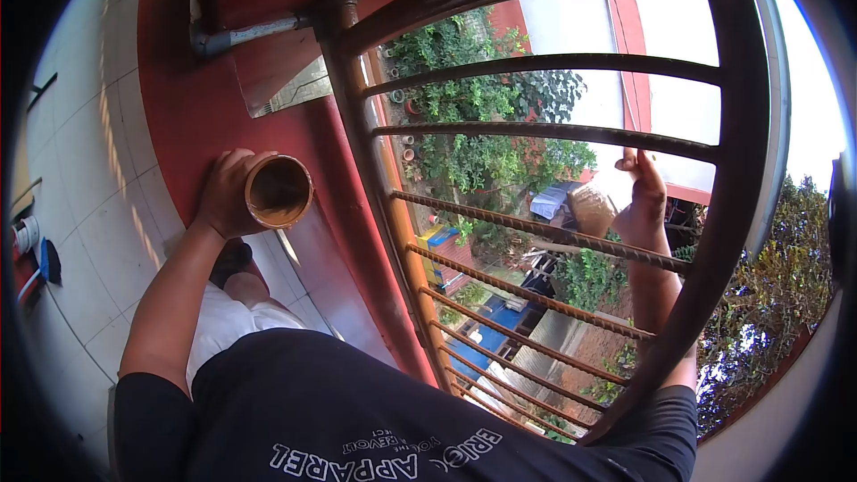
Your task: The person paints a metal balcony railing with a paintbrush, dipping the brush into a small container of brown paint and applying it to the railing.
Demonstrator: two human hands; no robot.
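Note:
My left hand [223, 195] is wrapped round a small tan cup [279, 191], its open mouth facing me and brown liquid or residue inside. Beyond the metal railing [745, 116], my right hand [644, 192] reaches up with its fingers drawn together close to one of the bars. Whether a thin object sits in those fingers I cannot make out; a fine line runs above them against the pale wall. Some railing bars are dark, glossy brown, while the ribbed bars nearer my body look rusty orange-brown.
A red ledge [357, 241] runs along the railing's foot. Pale floor tiles [98, 152] lie at the left, with a white container [25, 234] and a blue item [49, 261] at the edge. Far below, beyond the bars, are green plants [473, 98] and a yard.

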